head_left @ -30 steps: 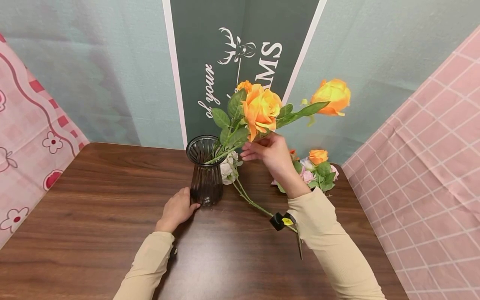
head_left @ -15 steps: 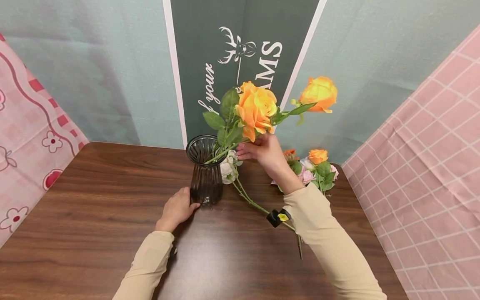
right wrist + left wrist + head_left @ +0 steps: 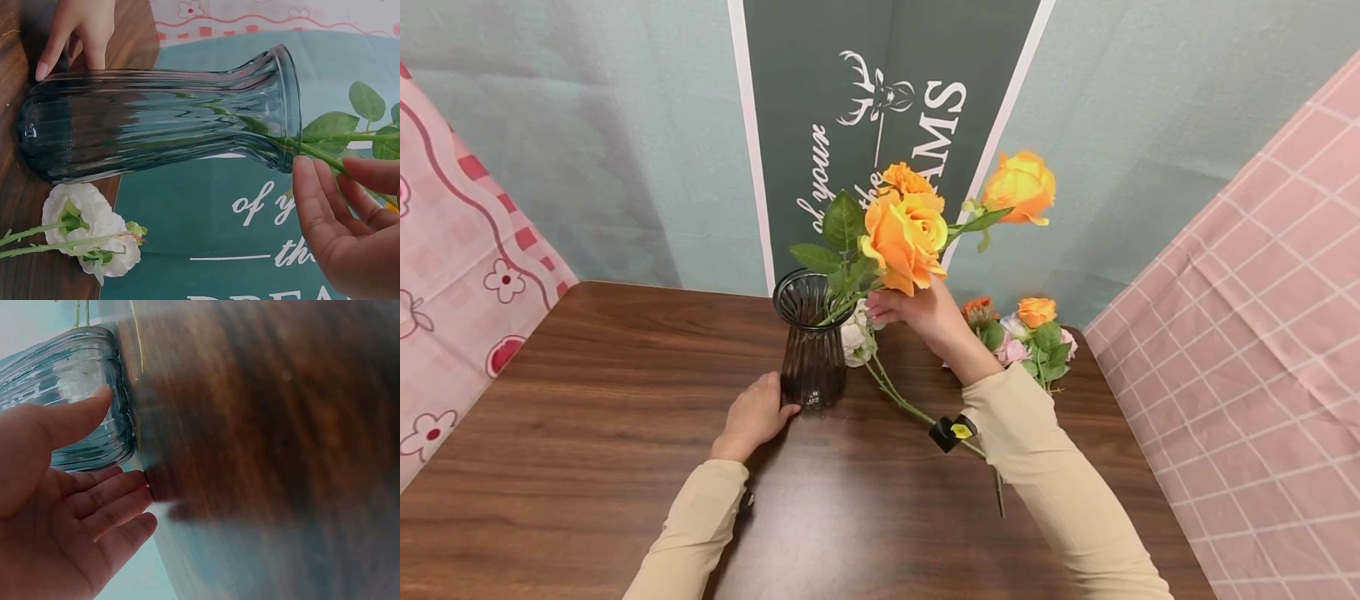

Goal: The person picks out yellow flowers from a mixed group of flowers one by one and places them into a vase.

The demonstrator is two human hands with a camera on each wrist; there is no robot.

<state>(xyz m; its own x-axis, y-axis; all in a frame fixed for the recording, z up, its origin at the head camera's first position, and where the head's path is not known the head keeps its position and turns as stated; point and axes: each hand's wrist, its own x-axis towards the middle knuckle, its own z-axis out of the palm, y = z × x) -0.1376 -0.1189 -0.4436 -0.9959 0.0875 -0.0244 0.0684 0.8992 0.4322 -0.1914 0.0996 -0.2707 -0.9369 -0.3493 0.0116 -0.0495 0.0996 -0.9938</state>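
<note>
My left hand [image 3: 756,419] rests on the table at the base of the dark ribbed glass vase [image 3: 815,375]. In the left wrist view its thumb touches the glass, and the other fingers stretch out beside the base. My right hand [image 3: 928,317], beside the vase mouth, pinches the green stem [image 3: 325,158] of an orange rose spray between thumb and fingers. The stem's lower end slants down inside the vase. Above the hand are a wide-open rose [image 3: 906,237] and a tighter rose bloom [image 3: 1021,190]. A ruffled orange flower [image 3: 904,177] shows behind them.
White flowers [image 3: 856,337] lie right of the vase, their long stem [image 3: 904,404] running under my right forearm. More pink and orange flowers [image 3: 1033,342] lie at the table's back right. Fabric backdrops [image 3: 1232,333] enclose the wooden table [image 3: 587,400].
My right hand has moved left and slightly down, carrying the rose spray closer over the vase. The ruffled orange flower shows more now. My left hand and the vase have stayed put.
</note>
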